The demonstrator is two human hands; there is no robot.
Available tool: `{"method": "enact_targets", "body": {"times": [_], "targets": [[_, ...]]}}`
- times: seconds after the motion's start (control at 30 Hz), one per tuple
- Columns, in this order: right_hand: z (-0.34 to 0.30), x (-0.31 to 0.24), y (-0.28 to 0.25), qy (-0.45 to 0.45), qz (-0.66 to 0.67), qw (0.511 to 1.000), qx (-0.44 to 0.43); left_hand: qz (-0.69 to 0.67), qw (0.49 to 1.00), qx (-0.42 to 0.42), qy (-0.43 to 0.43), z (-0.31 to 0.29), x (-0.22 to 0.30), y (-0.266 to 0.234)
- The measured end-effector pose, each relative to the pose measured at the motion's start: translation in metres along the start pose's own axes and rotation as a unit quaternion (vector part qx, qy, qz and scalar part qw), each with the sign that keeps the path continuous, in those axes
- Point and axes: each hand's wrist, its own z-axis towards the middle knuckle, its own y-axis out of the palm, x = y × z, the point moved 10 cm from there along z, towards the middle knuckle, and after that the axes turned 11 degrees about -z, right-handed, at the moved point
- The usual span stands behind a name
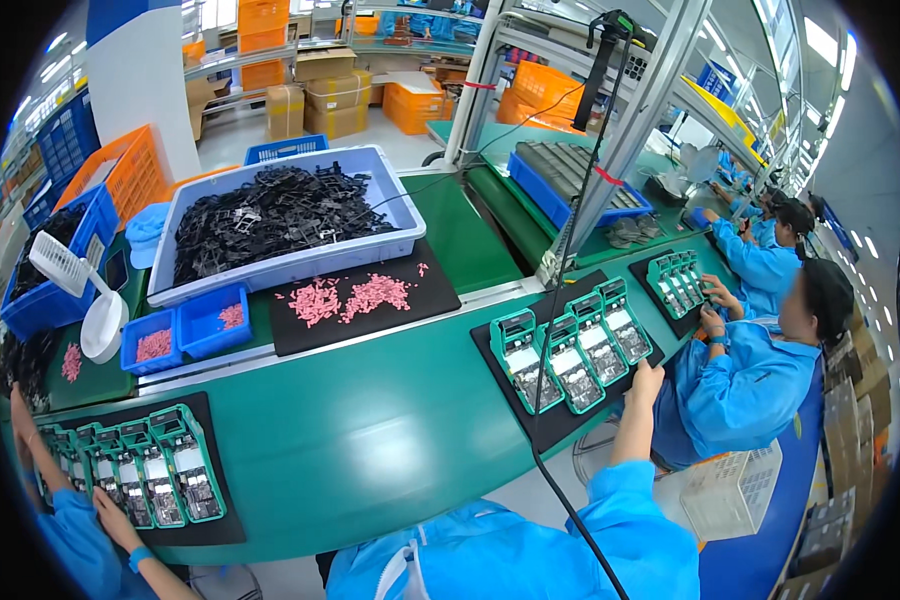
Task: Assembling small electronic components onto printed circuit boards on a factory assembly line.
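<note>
Green housings [577, 362], black cable [536, 440] in front, pink pieces [377, 295] beyond

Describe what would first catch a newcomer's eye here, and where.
A big pale-blue tub heaped with black parts dominates the upper left. Just in front, bright pink pieces lie scattered on a black mat. Right of centre, four green-framed devices sit side by side, the right hand at their right end.

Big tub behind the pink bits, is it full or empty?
Pretty full: black parts pile up inside the tub, hiding most of its floor.
</note>
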Motion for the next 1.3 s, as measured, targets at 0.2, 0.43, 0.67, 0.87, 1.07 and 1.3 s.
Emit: {"method": "enact_targets", "body": {"times": [0.2, 0.43, 0.67, 0.87, 1.07, 1.3], "targets": [[-0.199, -0.174, 0.054, -0.404, -0.302, 0.863, 0.009, -0.039, 0.996, -0.003, -0.075, -0.007, 0.009, 0.000], [-0.495, -0.148, 0.187, -0.120, 0.087, 0.648, -0.747, -0.038, 0.998, 0.027, -0.034, -0.015, 0.050, -0.012], [-0.704, -0.120, 0.215, 0.385, 0.022, 0.382, -0.840, -0.034, 0.998, 0.045, -0.012, -0.028, 0.082, -0.009], [-0.730, -0.129, 0.230, 0.244, -0.032, 0.374, -0.894, 0.014, 0.991, 0.124, 0.055, -0.038, 0.108, -0.026], [-0.735, -0.146, 0.235, 0.086, -0.030, 0.478, -0.874, -0.005, 0.997, 0.080, 0.022, -0.039, 0.120, -0.019], [-0.687, -0.146, 0.212, 0.086, 0.022, 0.474, -0.876, -0.117, 0.993, 0.019, -0.019, -0.071, 0.107, -0.001]]}}
